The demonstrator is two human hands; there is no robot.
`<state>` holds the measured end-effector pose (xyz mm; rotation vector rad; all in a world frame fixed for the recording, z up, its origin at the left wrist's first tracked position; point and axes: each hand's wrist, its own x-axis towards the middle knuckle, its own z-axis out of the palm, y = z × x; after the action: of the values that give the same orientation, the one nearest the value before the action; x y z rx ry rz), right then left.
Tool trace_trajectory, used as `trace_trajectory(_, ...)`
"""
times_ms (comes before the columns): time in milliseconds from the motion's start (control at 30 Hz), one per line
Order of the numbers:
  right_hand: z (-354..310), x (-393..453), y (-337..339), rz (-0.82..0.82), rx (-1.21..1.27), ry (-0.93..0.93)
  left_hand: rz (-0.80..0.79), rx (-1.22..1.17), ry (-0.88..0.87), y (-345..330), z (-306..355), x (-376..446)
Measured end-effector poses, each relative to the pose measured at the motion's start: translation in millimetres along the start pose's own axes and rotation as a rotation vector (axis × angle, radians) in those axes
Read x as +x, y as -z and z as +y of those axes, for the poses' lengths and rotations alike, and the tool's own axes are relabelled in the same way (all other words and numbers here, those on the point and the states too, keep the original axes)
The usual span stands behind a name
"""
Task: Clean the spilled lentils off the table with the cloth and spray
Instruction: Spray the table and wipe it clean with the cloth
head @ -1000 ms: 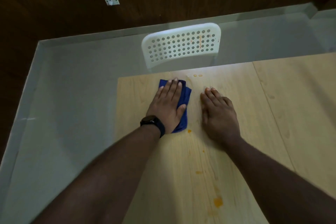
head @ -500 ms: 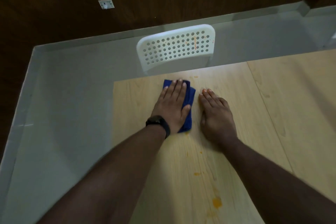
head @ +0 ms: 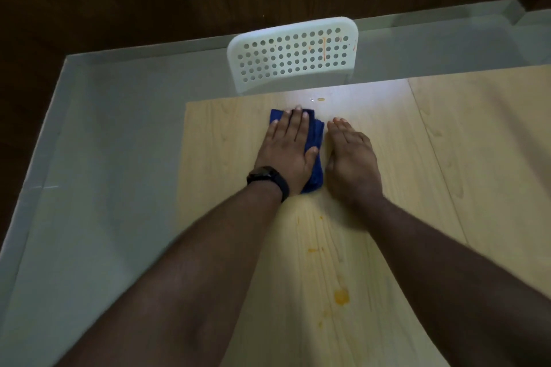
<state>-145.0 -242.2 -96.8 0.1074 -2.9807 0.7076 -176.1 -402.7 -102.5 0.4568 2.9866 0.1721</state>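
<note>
the cloth (head: 316, 140) is deep blue. the table (head: 447, 158) is pale wood with fine grain lines and orange-yellow lentil stains (head: 341, 296) toward its near edge. the chair back (head: 293, 53) beyond the far edge is white, dotted with round holes and streaked orange. the wristwatch (head: 267, 179) is black.

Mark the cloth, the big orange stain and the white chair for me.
cloth (head: 316, 140): head view, blue strip showing right of the left hand (head: 287, 152).
big orange stain (head: 341, 297): head view, centre of the blot.
white chair (head: 293, 53): head view, perforated backrest.
</note>
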Motion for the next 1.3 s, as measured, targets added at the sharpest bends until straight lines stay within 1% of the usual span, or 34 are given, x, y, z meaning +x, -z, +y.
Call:
trace_trajectory(100, 4.2, -2.9, 2.7, 0.03, 0.132, -0.049, -0.034, -0.02, -0.055, -8.2, 18.7, -66.0)
trace_trajectory(167, 6.0, -15.9, 8.7, -0.007, 0.193, -0.046, -0.043, -0.014, -0.043, -12.3, 14.8, -112.2)
trace_trajectory(233, 6.7, -39.3, 18.4, -0.073, 0.188, -0.022, -0.047, -0.029, -0.005, -10.4, -0.6, -135.3)
trace_trajectory(300, 11.4, -71.3, 27.5, -0.125, 0.151, -0.016, -0.056, -0.016, 0.042, -6.9, -10.6, -135.3)
trace_trajectory(367, 16.1, -102.7, 35.8, -0.15, 0.113, -0.002, -0.026, 0.016, 0.115, -6.4, -8.2, -120.4)
trace_trajectory(433, 23.1, -130.1, 37.0, -0.174, 0.04, 0.053, -0.006, 0.012, 0.185, -8.4, 4.7, -107.8)
trace_trajectory(467, 26.9, -138.9, 34.0, -0.178, 0.007, 0.077, -0.001, 0.007, 0.191, -11.0, 12.1, -105.9)
trace_trajectory(567, 31.4, -143.2, 27.5, -0.153, -0.041, 0.118, -0.007, -0.003, 0.087, -18.9, 40.6, -124.8)
trace_trajectory(700, 28.5, -141.7, 27.9, -0.149, -0.039, 0.111, -0.045, -0.016, -0.024, -27.1, 61.3, -205.4)
trace_trajectory(767, 25.8, -147.5, 31.9, -0.152, -0.043, 0.1, -0.056, -0.018, -0.017, -28.7, 54.0, -250.4)
trace_trajectory(833, 22.5, -149.4, 35.4, -0.158, -0.05, 0.091, -0.046, -0.025, 0.003, -28.8, 40.9, -271.1)
trace_trajectory(933, 19.3, -148.2, 35.6, -0.16, -0.062, 0.086, -0.019, -0.025, 0.085, -28.9, 41.7, -254.5)
trace_trajectory(1000, 20.3, -148.8, 33.4, -0.149, -0.074, 0.093, -0.007, -0.016, 0.166, -29.8, 55.0, -230.8)
trace_trajectory(1067, 21.3, -147.3, 30.8, -0.131, -0.084, 0.094, 0.004, -0.003, 0.194, -31.8, 70.0, -216.4)
trace_trajectory(1133, 21.7, -145.8, 28.1, -0.12, -0.095, 0.094, 0.004, -0.012, 0.155, -35.2, 85.7, -222.4)
trace_trajectory(1233, 20.0, -149.9, 29.8, -0.113, -0.109, 0.1, -0.012, -0.037, 0.06, -41.7, 109.4, -275.7)
trace_trajectory(1300, 19.2, -152.1, 33.5, -0.12, -0.116, 0.104, -0.03, -0.036, 0.032, -45.7, 112.0, -315.3)
